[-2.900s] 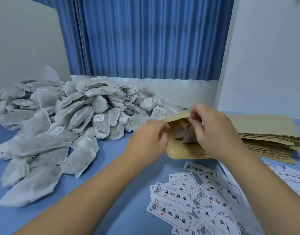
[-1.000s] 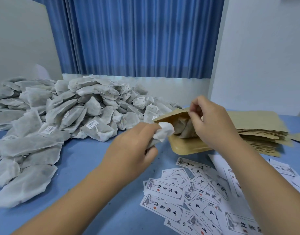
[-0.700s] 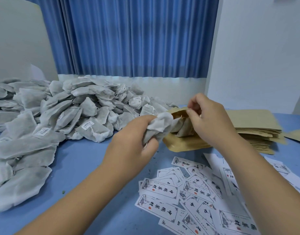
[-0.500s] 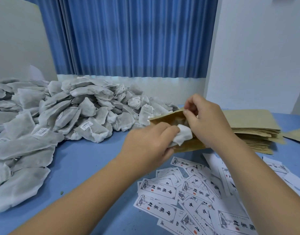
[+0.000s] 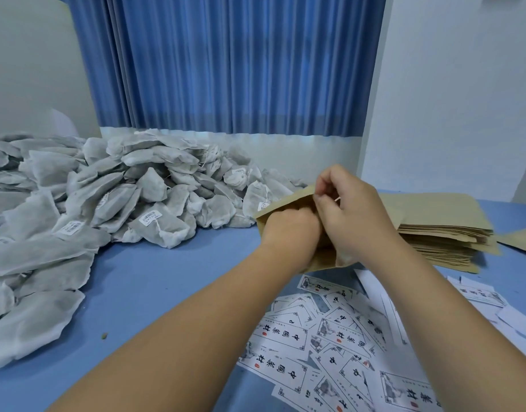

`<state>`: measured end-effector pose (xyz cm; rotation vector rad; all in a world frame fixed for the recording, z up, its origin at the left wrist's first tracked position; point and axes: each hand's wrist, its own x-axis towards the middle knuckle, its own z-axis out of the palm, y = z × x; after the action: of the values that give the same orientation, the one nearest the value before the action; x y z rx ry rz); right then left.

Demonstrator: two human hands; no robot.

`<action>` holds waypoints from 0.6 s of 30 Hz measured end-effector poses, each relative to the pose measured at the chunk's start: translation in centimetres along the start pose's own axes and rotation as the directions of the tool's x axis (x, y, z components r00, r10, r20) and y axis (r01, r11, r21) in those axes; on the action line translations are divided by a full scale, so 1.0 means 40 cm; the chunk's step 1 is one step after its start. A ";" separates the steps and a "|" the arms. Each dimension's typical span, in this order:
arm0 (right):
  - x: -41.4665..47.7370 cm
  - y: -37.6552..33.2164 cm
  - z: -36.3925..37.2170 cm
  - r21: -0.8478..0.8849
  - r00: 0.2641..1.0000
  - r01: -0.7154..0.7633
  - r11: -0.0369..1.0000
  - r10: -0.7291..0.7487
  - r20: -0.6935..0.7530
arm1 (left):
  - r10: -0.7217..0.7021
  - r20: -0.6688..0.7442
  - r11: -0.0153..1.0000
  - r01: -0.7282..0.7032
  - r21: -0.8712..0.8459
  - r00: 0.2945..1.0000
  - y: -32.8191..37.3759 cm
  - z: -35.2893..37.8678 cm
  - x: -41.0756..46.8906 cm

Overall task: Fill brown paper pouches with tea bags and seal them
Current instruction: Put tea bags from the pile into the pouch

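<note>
Centrally, the left hand is balled up with its fingers curled and its knuckles pushed into the mouth of a brown paper pouch; whatever it may grip inside is hidden, so I cannot tell if it holds anything. The right hand pinches the pouch's upper rim between thumb and bent fingers, lifting the mouth apart. The pouch is held just above the table, tilted, with its matte kraft paper creased near the opening and its lower edge showing beneath the wrists. Just below the hands lie scattered labels, small white rectangles printed with dark characters, a thin border and a red seal mark, overlapping one another. To the right sits a stack of flat pouches, the same tan paper, their thin edges fanned slightly. To the left spreads a large heap of tea bags, soft grey-white mesh pillows with crimped edges, some carrying strings and small white tags. The table is smooth blue, and a pleated blue curtain hangs behind.
</note>
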<state>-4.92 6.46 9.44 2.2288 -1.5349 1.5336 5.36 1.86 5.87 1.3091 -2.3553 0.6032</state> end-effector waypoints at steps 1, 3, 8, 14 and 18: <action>-0.001 0.002 0.003 -0.001 1.000 -0.003 1.000 0.003 -0.003 | 0.007 0.010 0.999 -0.007 -0.050 1.000 -0.001 0.003 0.000; -0.003 0.009 0.004 -0.004 0.999 -0.020 1.000 0.020 -0.036 | 0.073 0.036 0.957 -0.059 -0.285 0.997 -0.009 0.004 -0.012; 0.002 0.024 -0.008 -0.074 0.992 -0.047 0.996 0.038 -0.122 | 0.231 0.021 0.736 -0.161 -0.657 0.973 -0.047 -0.018 -0.091; 0.001 0.015 0.007 -0.068 0.997 -0.024 0.997 0.019 -0.073 | 0.202 -0.134 0.959 -0.224 -0.175 0.970 -0.068 -0.030 -0.100; -0.002 0.005 0.020 -0.031 0.999 -0.025 0.999 0.024 -0.030 | 0.122 0.021 0.992 -0.122 0.016 0.992 -0.029 -0.013 -0.059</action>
<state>-4.52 5.99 8.88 2.1684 -1.5730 1.5311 7.58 3.26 5.31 1.1900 -2.4654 0.6514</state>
